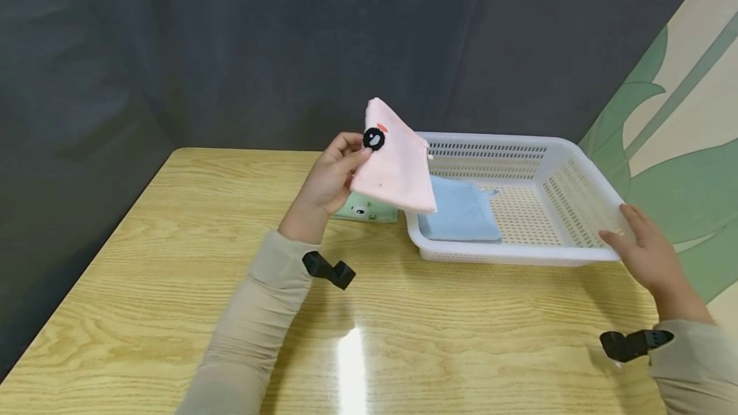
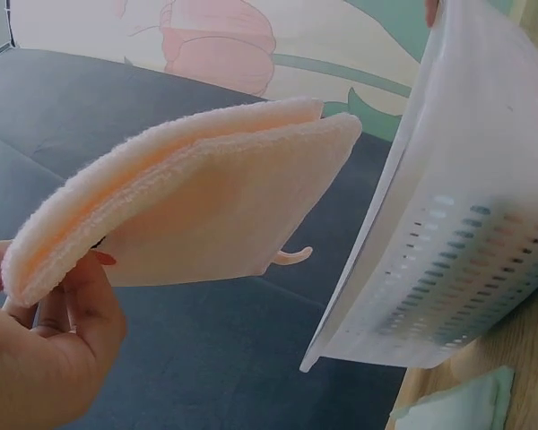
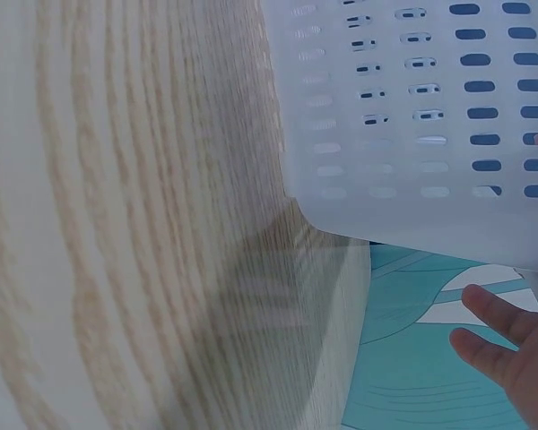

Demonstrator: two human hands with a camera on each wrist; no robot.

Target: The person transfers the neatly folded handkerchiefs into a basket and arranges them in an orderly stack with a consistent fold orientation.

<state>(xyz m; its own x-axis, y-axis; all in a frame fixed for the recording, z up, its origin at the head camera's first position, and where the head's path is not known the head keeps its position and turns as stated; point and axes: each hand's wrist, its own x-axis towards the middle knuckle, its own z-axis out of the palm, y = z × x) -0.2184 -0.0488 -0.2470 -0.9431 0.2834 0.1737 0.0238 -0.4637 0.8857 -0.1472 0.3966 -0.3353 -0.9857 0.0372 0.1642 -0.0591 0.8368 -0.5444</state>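
My left hand (image 1: 331, 175) pinches one edge of a folded pink towel (image 1: 398, 165) with a black round patch, held up at the basket's left end. In the left wrist view the fold of the towel (image 2: 224, 188) shows, with a small hanging loop on its lower edge. My right hand (image 1: 648, 248) is at the right front corner of the white plastic basket (image 1: 507, 253), thumb over the rim and fingers outside. Two of those fingers (image 3: 498, 322) look straight in the right wrist view. A folded blue towel (image 1: 461, 213) lies inside the basket at the left.
A green towel (image 1: 369, 209) with a printed face lies on the wooden table (image 1: 173, 261), left of the basket and partly hidden by the pink towel. Behind the table hangs a dark curtain (image 1: 317, 37). A wall with painted leaves (image 1: 692, 178) stands at the right.
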